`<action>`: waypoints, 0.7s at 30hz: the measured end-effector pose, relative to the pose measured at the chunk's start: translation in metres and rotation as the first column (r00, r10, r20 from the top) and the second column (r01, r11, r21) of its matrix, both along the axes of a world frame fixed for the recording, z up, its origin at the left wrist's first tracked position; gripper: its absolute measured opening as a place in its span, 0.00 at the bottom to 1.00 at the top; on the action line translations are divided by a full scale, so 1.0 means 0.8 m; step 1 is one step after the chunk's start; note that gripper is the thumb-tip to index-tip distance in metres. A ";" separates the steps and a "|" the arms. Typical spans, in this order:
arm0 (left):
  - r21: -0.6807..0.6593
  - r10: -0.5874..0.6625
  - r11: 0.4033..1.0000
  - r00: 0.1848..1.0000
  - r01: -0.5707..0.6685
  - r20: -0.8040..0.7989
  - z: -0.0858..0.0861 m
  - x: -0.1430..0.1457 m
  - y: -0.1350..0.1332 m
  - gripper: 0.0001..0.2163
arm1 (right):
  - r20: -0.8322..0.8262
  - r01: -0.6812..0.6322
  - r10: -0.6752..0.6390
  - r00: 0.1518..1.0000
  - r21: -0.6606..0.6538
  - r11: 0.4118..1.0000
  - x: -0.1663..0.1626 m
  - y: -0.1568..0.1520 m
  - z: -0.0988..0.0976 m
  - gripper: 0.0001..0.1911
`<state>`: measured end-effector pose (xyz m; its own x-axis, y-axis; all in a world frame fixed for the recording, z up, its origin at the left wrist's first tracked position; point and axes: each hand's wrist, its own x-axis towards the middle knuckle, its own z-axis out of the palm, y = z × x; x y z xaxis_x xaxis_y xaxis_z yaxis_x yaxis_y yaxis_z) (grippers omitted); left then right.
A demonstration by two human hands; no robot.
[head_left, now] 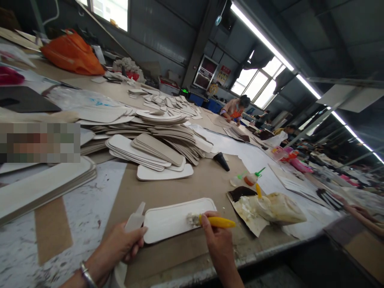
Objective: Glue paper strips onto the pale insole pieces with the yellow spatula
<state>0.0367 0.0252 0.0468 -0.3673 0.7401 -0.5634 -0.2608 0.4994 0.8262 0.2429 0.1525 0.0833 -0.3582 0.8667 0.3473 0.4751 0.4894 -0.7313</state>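
Observation:
My right hand (218, 238) is closed round the yellow handle of a brush (220, 221). Its whitish bristles touch the right part of a white rounded panel (171, 224) lying on brown board. At the panel's left end, my left hand (127, 242) grips a translucent white plastic piece with a narrow tip (135, 221), like a bottle's spout. Its fingertips are at the panel's edge; whether they press on it I cannot tell. To the right, white paste (250, 208) lies on a scrap beside a stained, yellowish plastic container (283, 208).
Stacks of similar panels (144, 154) stand behind and to the left. A black cone-shaped piece (221, 161) and a small green-tipped bottle (252, 178) lie farther back. An orange bag (73, 54) is at the far left. A person (235, 109) works across the table.

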 end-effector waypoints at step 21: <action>0.301 -0.325 0.928 0.871 0.219 0.368 0.088 0.053 -0.024 0.12 | -0.523 -0.529 0.148 0.839 -0.722 0.446 -0.069 -0.077 0.020 0.24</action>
